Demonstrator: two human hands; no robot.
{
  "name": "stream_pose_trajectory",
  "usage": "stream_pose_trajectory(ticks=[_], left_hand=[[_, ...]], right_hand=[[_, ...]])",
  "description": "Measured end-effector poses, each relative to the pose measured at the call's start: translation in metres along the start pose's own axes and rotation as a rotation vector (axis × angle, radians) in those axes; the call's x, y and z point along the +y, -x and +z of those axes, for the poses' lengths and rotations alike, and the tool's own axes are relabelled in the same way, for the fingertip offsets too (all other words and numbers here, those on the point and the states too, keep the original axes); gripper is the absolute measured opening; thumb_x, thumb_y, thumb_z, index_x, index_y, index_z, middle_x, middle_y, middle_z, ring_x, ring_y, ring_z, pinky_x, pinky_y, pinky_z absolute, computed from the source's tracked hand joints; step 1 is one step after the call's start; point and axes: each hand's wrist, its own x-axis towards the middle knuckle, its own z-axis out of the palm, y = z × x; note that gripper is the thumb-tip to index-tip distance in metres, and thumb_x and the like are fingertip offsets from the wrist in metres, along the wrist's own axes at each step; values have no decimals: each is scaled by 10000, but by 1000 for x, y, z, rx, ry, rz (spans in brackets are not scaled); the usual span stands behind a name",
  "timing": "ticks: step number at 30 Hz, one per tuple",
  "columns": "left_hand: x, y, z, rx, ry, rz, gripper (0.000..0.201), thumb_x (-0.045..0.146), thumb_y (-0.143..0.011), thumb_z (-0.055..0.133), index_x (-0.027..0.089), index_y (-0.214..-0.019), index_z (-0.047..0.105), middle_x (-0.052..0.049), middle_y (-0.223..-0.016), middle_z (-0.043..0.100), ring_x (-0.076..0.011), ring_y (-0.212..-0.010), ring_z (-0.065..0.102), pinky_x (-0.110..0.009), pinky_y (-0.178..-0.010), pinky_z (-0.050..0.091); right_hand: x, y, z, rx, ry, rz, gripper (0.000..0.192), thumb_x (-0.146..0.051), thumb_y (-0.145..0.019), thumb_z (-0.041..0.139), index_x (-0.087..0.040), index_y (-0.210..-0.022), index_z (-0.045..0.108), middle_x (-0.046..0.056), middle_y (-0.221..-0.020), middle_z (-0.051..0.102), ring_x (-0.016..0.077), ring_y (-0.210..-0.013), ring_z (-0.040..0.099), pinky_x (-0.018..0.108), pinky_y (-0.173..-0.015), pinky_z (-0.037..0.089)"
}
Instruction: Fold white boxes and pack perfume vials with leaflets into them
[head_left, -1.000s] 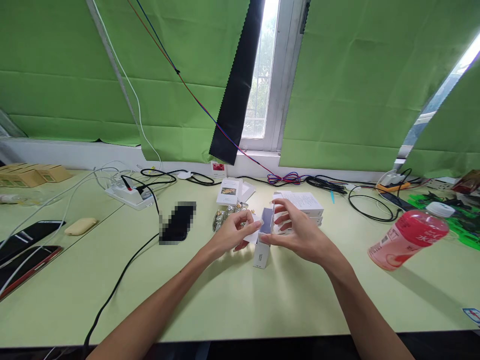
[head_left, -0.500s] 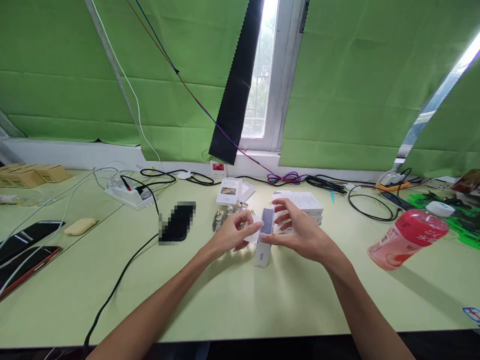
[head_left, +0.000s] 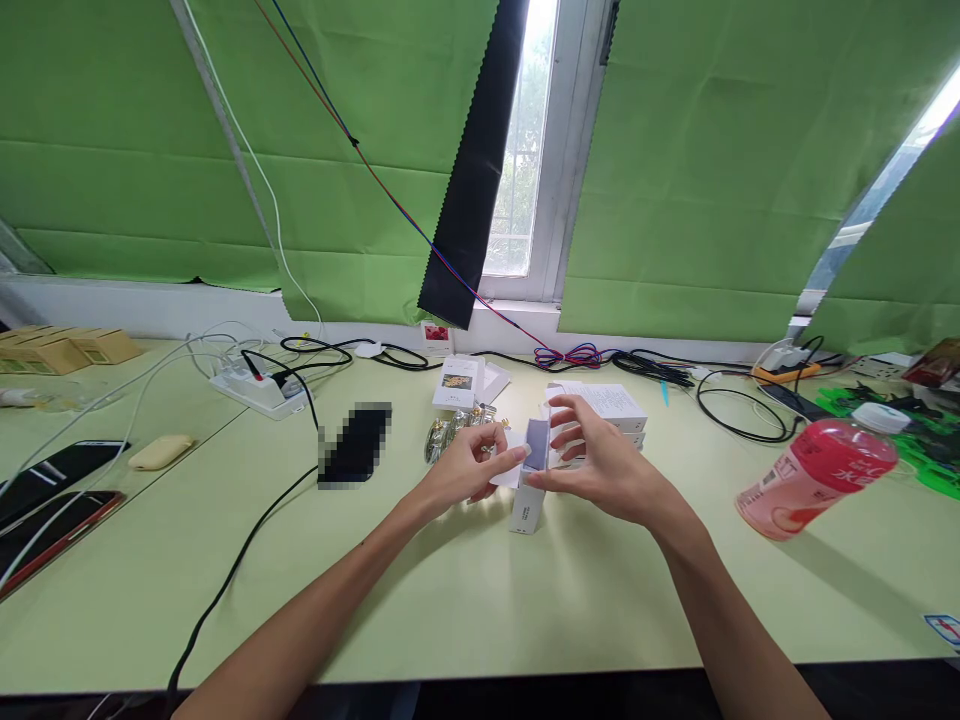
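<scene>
A small white cardboard box [head_left: 528,510] stands upright on the table with its top open and a white flap [head_left: 510,470] sticking out to the left. My left hand [head_left: 474,462] is closed at that flap, its thumb reaching along the opening's edge and its fingers curled. On the other side my right hand [head_left: 600,455] holds the box, thumb at the near rim and fingers arched round the far side. Several shiny metal parts in clear wrapping [head_left: 442,437] lie just behind my left hand, partly hidden by it. What is inside the box cannot be made out.
Stacked white boxes [head_left: 607,407] lie behind my right hand. White printed boxes [head_left: 457,383] are at the back middle. A pink drink bottle [head_left: 817,470] lies tilted at right. A phone [head_left: 355,445], a power strip [head_left: 259,390] and cables are at left.
My left thumb and the open box have shifted very slightly to the right. Both hands keep nearly the same pose.
</scene>
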Motion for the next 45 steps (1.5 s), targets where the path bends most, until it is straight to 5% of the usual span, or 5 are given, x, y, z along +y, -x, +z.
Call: stream_pose_trajectory(ticks=[45], left_hand=[[10,5,7,6,-56,2,478,500,-781,790,210,-694,420,89,-514,448,-70,-392,418,-194,-378,274]], right_hand=[[10,2,-8,-85,-10,42,770,-509,-699,847,-190,-1316,516,145,-1299,603,264,-1075,652,444,-924,581]])
